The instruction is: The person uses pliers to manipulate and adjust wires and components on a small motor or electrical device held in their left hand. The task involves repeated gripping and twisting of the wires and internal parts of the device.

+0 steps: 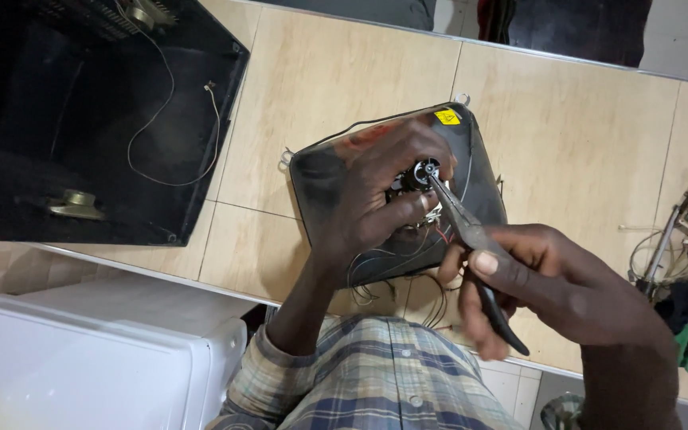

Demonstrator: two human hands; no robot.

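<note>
While left hand (376, 187) steadies tube neck (422, 171), pliers (471, 239) pinch it.

Overall light: dim and warm, indoor, even across the tiled floor (320, 95).
Glare: soft sheen on the dark picture tube (483, 171), with a reddish reflection near its upper left.
Darkest area: the black casing (105, 119) at upper left, its inside almost lost in shadow.
Brightest area: the white box (97, 358) at lower left, slightly washed out.
Shadows: faint and diffuse under the hands.
Focus: centre fairly sharp; the plaid sleeve and right edge soft.
Distortion: floor lines tilt towards the corners.
</note>
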